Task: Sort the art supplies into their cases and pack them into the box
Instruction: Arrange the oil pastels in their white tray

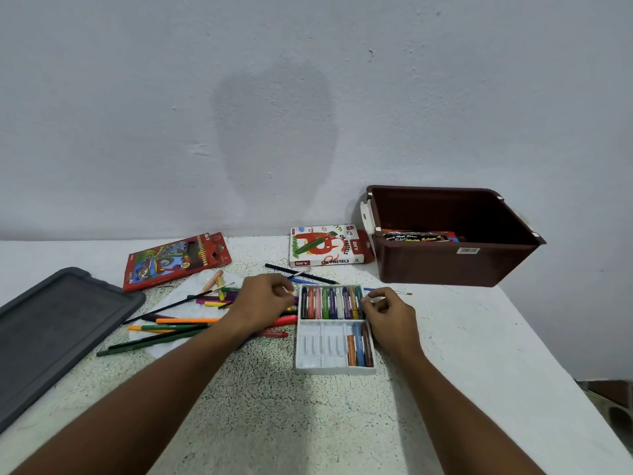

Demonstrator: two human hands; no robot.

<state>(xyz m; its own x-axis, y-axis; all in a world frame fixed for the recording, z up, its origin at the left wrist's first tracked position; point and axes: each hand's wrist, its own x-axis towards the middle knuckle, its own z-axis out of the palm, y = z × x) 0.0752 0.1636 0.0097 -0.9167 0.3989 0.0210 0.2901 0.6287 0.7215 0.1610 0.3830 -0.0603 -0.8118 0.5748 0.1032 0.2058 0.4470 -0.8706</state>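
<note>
White plastic pastel tray [310,351], ribbed slots, on speckled surface [260,399]; left hand [263,299] curled, contents unclear; right hand [387,311] pinched tray's edge; brown rectangular box [455,265] near.

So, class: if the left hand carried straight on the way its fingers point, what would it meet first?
Probably the white pastel tray: the left hand points right, its fingers beside the tray's upper-left corner. Depth is uncertain.

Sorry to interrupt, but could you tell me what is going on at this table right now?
A person is sorting oil pastels into a white tray. The far row is full; the near row holds three sticks at its right end. The left hand and right hand sit at the tray's far corners, fingers curled; what they hold is unclear. Loose coloured pencils lie to the left, and the brown box already holds one case.
</note>
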